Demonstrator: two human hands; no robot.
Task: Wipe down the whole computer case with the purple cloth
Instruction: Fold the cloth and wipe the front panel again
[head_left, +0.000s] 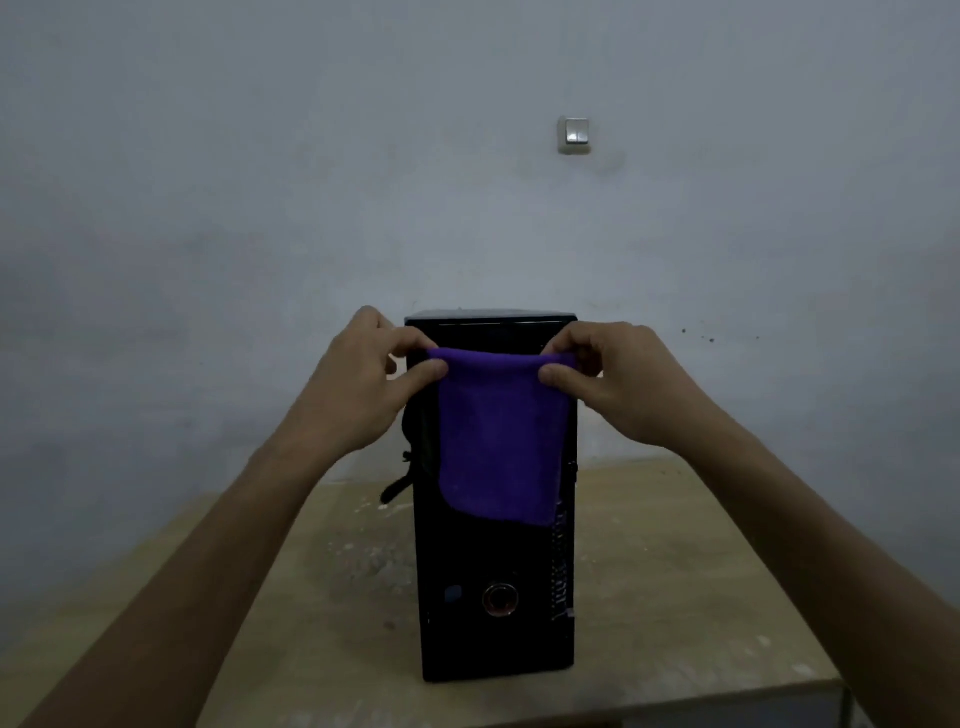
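A black computer case (493, 634) stands upright on a wooden table (675, 597), its front panel with a round button facing me. The purple cloth (501, 441) hangs in front of the case's upper half, held up by its top edge. My left hand (363, 384) pinches the cloth's top left corner between thumb and fingers. At the top right corner, my right hand (618, 384) pinches it the same way. Both hands are level with the top of the case.
A black cable or strap (397, 486) hangs off the case's left side. The table's front edge (727, 693) runs close to the case's base. A grey wall with a light switch (574, 135) rises behind.
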